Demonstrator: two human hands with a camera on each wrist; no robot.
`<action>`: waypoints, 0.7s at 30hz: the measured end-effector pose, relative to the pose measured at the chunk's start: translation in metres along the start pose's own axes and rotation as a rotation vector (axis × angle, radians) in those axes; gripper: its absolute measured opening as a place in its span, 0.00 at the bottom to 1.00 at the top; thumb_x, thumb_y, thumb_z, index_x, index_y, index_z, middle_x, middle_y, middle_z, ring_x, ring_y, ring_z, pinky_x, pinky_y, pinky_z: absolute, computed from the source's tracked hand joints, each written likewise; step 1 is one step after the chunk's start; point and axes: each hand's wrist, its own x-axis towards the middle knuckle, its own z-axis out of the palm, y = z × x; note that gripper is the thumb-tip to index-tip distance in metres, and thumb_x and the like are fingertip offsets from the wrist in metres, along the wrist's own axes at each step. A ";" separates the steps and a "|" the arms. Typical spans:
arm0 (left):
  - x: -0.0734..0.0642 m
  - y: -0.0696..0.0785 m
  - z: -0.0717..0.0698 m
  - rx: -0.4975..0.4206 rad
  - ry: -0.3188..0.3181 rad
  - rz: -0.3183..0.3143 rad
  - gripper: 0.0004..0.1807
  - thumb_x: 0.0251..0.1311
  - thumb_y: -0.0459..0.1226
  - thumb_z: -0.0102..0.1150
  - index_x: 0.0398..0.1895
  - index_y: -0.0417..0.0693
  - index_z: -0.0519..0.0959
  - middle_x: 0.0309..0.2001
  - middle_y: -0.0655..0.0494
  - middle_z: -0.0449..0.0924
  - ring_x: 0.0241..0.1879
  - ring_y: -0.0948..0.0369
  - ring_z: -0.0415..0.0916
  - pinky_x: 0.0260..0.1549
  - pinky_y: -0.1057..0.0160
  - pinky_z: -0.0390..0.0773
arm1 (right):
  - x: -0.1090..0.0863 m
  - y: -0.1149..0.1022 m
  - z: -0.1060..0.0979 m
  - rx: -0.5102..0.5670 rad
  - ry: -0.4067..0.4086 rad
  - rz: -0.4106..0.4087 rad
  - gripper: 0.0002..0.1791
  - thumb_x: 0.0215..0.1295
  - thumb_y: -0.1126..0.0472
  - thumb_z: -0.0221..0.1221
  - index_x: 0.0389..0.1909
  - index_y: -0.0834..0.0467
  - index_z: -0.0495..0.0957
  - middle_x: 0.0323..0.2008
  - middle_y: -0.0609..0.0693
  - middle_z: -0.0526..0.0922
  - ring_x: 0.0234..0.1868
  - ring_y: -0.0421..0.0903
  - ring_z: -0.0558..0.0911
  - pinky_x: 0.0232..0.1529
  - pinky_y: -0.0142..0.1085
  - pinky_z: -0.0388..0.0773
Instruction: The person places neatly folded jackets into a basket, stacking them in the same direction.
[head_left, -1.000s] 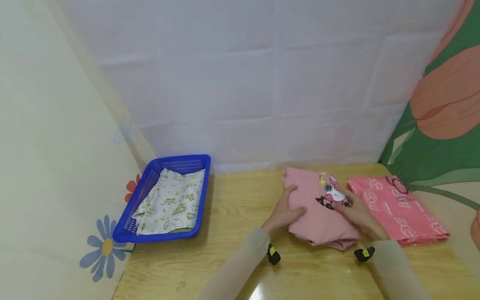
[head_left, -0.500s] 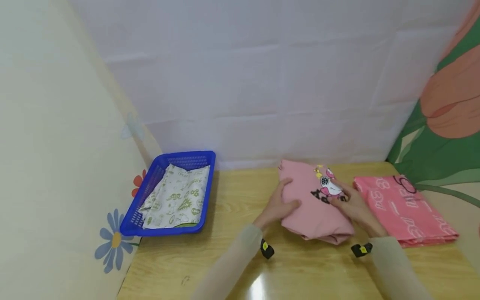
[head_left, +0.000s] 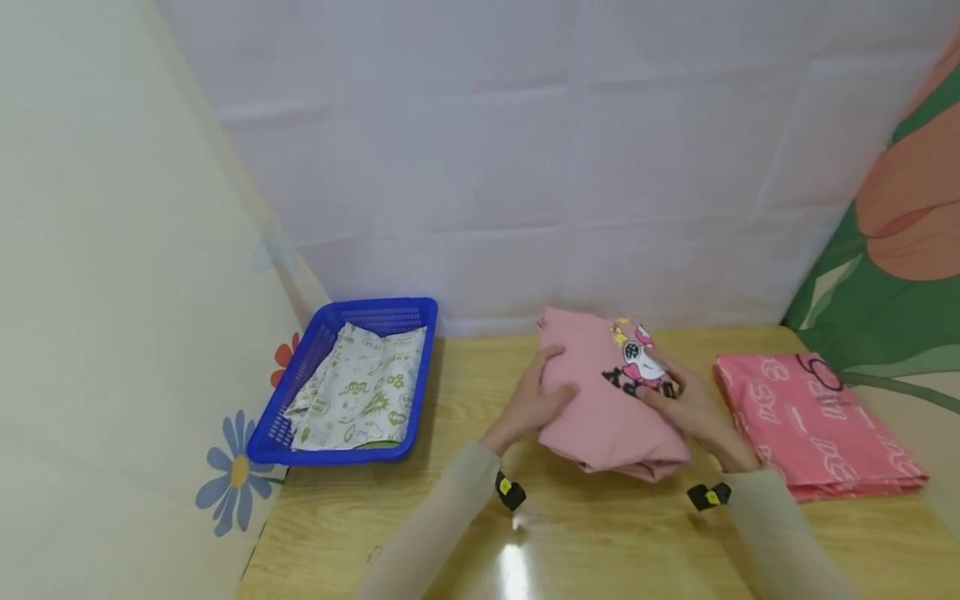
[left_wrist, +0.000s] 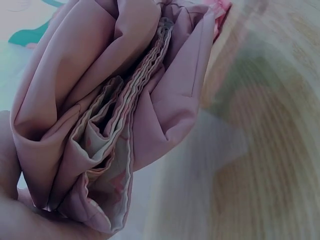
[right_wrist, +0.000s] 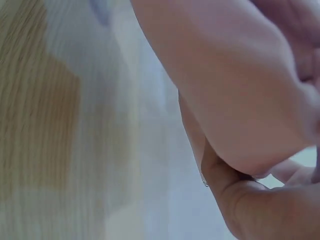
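Observation:
A folded pink cloth (head_left: 592, 417) with a cartoon print is held between both hands in the head view. My left hand (head_left: 527, 404) grips its left edge, thumb on top. At the opposite edge my right hand (head_left: 696, 410) holds it, with the thumb beside the print. The left wrist view shows several folded layers with seamed edges in the cloth (left_wrist: 60, 70), raised over the wooden surface. Fingers and thumb wrap the lower corner of the cloth (right_wrist: 225, 85) in the right wrist view. Parts of the fingers are hidden under the cloth.
A blue plastic basket (head_left: 262, 454) at the left holds a folded white cloth (head_left: 360, 392) with green print. Right of my hands lies a folded brighter pink cloth (head_left: 817, 425) with white lettering. All stand on a wooden table (head_left: 600, 542) against a white backdrop (head_left: 487, 167).
Both hands have carried the pink cloth a little to the left, away from the brighter pink cloth. The camera view has shifted slightly too. The grip looks the same.

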 end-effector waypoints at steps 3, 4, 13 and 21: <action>-0.003 0.002 -0.008 0.013 0.025 -0.001 0.39 0.70 0.46 0.66 0.81 0.74 0.63 0.78 0.38 0.66 0.64 0.43 0.77 0.59 0.38 0.82 | 0.001 -0.006 0.004 0.023 -0.027 -0.027 0.47 0.75 0.57 0.65 0.87 0.52 0.51 0.81 0.73 0.55 0.71 0.69 0.72 0.58 0.35 0.77; -0.004 0.004 -0.011 0.012 0.031 -0.002 0.38 0.69 0.46 0.66 0.80 0.74 0.63 0.78 0.38 0.66 0.64 0.43 0.77 0.60 0.38 0.82 | 0.002 -0.008 0.005 0.030 -0.031 -0.030 0.47 0.75 0.57 0.66 0.87 0.52 0.51 0.81 0.73 0.55 0.70 0.69 0.72 0.57 0.34 0.78; -0.011 0.012 -0.036 0.004 0.054 -0.001 0.39 0.69 0.46 0.68 0.81 0.70 0.64 0.79 0.38 0.64 0.67 0.41 0.75 0.63 0.39 0.80 | 0.012 -0.021 0.018 0.068 -0.031 -0.060 0.46 0.74 0.59 0.66 0.86 0.51 0.54 0.84 0.69 0.53 0.75 0.67 0.68 0.70 0.54 0.73; -0.020 0.014 -0.059 0.023 0.108 -0.017 0.38 0.68 0.46 0.69 0.80 0.71 0.66 0.78 0.38 0.65 0.66 0.40 0.75 0.61 0.38 0.80 | 0.021 -0.036 0.033 0.108 -0.056 -0.090 0.45 0.74 0.59 0.66 0.86 0.50 0.55 0.83 0.67 0.56 0.70 0.65 0.74 0.62 0.39 0.78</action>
